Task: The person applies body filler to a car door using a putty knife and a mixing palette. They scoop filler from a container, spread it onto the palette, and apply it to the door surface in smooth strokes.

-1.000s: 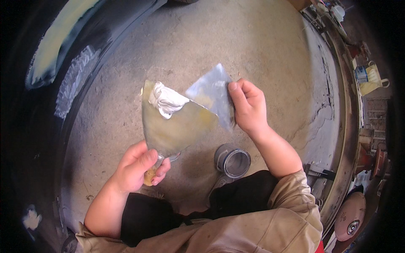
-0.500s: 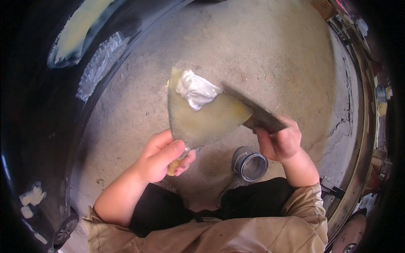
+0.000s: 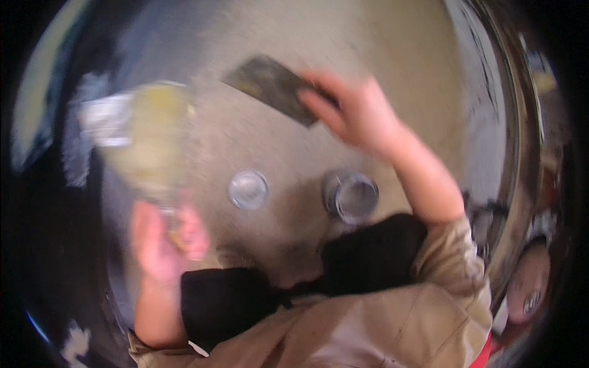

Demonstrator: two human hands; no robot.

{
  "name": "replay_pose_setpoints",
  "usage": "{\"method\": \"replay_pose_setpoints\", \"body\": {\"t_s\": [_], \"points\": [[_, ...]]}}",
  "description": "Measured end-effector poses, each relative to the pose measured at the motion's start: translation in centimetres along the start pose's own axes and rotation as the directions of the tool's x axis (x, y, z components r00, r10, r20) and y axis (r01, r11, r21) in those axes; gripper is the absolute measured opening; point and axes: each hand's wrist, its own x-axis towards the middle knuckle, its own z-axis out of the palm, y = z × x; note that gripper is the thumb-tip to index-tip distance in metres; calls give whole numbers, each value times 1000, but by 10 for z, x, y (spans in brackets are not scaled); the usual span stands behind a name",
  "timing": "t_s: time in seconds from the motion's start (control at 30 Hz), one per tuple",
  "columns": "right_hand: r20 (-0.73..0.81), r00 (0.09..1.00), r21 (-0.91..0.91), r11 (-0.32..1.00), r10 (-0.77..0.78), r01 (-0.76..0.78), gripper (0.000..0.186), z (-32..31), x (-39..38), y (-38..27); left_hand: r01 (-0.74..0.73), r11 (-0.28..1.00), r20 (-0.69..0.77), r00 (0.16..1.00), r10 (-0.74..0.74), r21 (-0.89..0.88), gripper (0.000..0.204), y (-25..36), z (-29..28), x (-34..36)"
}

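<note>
My left hand [image 3: 161, 239] grips the handle of a wide putty knife [image 3: 156, 147], its blade pointing up and blurred by motion. A lump of white filler [image 3: 109, 119] lies on the blade's left corner, in front of a dark car body panel [image 3: 113, 55]. Between the fingers and thumb of my right hand [image 3: 362, 113] is a flat, dark rectangular spreader [image 3: 267, 86], smeared in places. It is held over the floor, apart from the putty knife. Pale filler patches [image 3: 76, 132] mark the panel beside the putty knife.
An open metal can [image 3: 354, 197] stands on the concrete floor [image 3: 405, 37] before my knees. Left of it lies a round, clear-looking lid or dish [image 3: 248, 189]. Assorted items line the far right edge.
My left hand has carried the putty knife leftward to the car panel. The spreader has come away from its blade, up and to the left. The round lid now shows.
</note>
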Motion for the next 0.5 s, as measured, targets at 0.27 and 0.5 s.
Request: {"method": "replay_pose_setpoints", "body": {"t_s": [0.27,0.5], "points": [[496,750,69,841,439,-537,29,-57,-73,95,-79,992,17,997,77,98,44,-3,-18,-10],[604,633,251,639,484,-727,29,-50,-198,133,235,952,-88,971,-221,197,33,-51,-34,-2]]}}
